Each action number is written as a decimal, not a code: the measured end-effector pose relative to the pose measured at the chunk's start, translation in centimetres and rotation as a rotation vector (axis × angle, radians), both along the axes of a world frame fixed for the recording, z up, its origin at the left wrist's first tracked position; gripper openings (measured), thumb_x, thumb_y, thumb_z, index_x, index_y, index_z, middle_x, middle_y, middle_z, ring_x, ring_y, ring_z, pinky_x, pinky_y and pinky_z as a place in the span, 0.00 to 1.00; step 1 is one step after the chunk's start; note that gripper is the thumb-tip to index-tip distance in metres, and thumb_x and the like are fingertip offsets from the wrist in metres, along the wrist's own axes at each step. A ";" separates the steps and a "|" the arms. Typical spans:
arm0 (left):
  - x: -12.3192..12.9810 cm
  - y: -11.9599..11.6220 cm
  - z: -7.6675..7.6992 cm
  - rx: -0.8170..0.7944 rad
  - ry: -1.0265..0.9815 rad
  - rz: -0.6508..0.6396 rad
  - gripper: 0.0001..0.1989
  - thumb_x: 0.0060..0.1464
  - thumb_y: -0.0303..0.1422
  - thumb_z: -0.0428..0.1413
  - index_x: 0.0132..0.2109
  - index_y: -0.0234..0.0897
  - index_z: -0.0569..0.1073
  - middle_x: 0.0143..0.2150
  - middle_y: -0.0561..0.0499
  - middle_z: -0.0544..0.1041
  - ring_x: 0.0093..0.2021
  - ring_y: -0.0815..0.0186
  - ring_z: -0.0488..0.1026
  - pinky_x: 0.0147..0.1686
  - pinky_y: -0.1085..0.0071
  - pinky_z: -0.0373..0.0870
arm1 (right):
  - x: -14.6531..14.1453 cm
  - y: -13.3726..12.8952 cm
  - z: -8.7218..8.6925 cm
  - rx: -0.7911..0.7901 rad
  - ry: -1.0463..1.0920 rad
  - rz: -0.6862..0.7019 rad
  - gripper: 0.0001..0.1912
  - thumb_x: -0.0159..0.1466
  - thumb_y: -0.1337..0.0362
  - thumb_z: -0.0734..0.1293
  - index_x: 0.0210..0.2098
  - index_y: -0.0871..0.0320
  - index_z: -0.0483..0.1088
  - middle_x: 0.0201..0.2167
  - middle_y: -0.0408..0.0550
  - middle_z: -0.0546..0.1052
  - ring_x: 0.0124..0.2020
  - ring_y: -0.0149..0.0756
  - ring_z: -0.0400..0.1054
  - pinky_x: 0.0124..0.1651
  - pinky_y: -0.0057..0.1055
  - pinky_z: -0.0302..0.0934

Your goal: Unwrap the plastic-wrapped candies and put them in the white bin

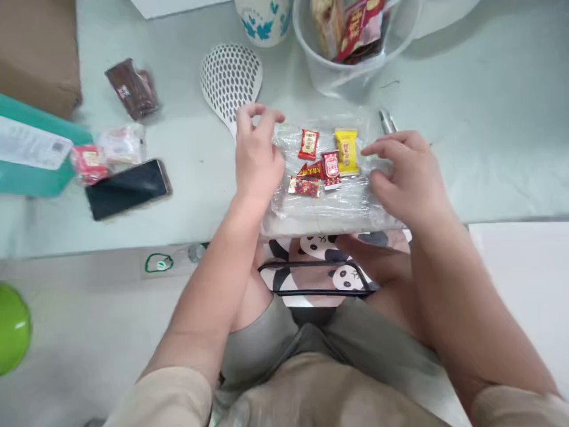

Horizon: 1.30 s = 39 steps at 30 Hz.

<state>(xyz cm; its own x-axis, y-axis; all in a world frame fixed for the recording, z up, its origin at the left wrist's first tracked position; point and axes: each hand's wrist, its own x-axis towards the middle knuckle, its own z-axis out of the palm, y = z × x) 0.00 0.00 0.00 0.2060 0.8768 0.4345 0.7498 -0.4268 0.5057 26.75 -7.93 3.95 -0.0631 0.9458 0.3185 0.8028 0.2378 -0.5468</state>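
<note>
A clear plastic bag lies flat near the table's front edge. On it are several small wrapped candies: a yellow one, a red one, a dark red one and a multicoloured one. My left hand rests at the bag's left edge, fingers apart and curved, with nothing visibly held. At the right edge is my right hand, its thumb and fingers apart beside the yellow candy.
Behind the bag stand a clear tub of packets and a patterned cup. A white perforated ladle lies behind my left hand. Farther left are a phone, brown packets and a teal box. A metal object lies behind my right hand.
</note>
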 end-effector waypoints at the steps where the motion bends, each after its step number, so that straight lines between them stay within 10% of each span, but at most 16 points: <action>1: 0.3 -0.2 0.5 0.010 -0.008 -0.003 0.14 0.73 0.44 0.46 0.56 0.47 0.69 0.58 0.45 0.69 0.57 0.59 0.67 0.59 0.53 0.69 | -0.2 0.0 0.3 -0.006 0.006 -0.013 0.23 0.57 0.73 0.62 0.48 0.57 0.80 0.48 0.56 0.77 0.48 0.48 0.76 0.49 0.48 0.76; 12: 4.4 -3.0 4.5 -0.261 0.152 -0.413 0.18 0.56 0.33 0.61 0.55 0.45 0.74 0.61 0.45 0.72 0.65 0.48 0.67 0.68 0.47 0.62 | -2.5 0.3 -0.6 -0.104 -0.089 0.169 0.24 0.64 0.66 0.65 0.60 0.51 0.73 0.64 0.58 0.69 0.58 0.55 0.72 0.60 0.58 0.69; 24: 2.9 -3.0 4.1 -0.388 0.223 -0.479 0.33 0.44 0.27 0.67 0.59 0.42 0.71 0.72 0.44 0.63 0.78 0.40 0.50 0.77 0.41 0.50 | -3.4 0.4 -0.1 -0.160 -0.195 0.155 0.21 0.62 0.61 0.69 0.55 0.52 0.75 0.68 0.59 0.66 0.59 0.60 0.69 0.61 0.61 0.66; 39: 3.1 -2.5 3.8 -0.340 0.211 -0.459 0.30 0.51 0.27 0.60 0.62 0.42 0.70 0.67 0.45 0.70 0.72 0.48 0.60 0.74 0.46 0.55 | -3.5 0.9 0.1 -0.125 -0.085 -0.042 0.17 0.67 0.65 0.60 0.51 0.52 0.76 0.56 0.55 0.76 0.52 0.49 0.75 0.54 0.49 0.72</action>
